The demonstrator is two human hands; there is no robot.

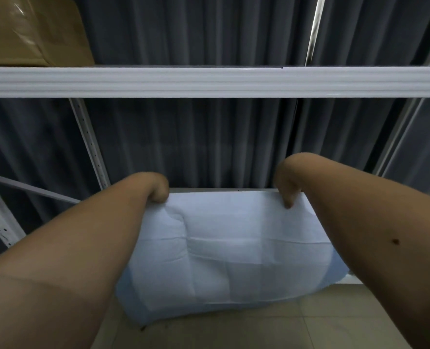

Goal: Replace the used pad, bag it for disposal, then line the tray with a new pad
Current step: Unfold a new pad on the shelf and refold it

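Gripping the pad's [229, 250] far edge, both hands [158, 188] [288, 183] hide their fingertips; tray unseen.

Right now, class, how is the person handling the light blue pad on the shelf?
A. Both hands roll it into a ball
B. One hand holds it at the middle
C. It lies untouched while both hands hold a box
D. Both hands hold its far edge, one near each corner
D: the left hand and right hand each grip the far edge of the pad, which lies spread out between them.
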